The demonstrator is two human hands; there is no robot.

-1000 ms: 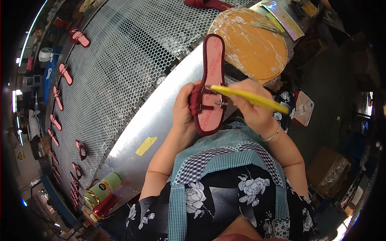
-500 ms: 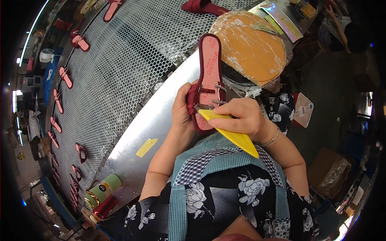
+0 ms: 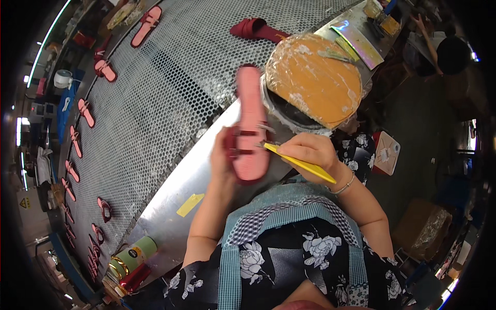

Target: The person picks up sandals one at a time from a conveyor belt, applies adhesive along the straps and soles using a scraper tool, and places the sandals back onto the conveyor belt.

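A dark red sandal with a pink insole point(image 3: 251, 103) stands sole-length away from me, blurred by motion. My left hand point(image 3: 222, 155) grips it at the strap on its left side, fingers mostly hidden behind it. Between the thumb and fingers of my right hand point(image 3: 309, 152) is a flat yellow scraper point(image 3: 310, 168), its tip pointing at the sandal's straps. Whether the tip touches the sandal I cannot tell. Just beyond my right hand sits a round tub point(image 3: 279, 106), partly covered by an orange, plastic-wrapped board point(image 3: 315, 77) smeared with white.
A mesh conveyor point(image 3: 150, 108) carries several sandals along its far-left side, and another dark red sandal point(image 3: 253, 29) at the top. Yellow tape point(image 3: 189, 204) sticks to the metal edge point(image 3: 170, 194). A green can point(image 3: 140, 249) stands lower left; a carton point(image 3: 421, 230) is at right.
The sandal has moved left and slightly toward me. My right hand and the scraper have drawn back from over the insole to its right side.
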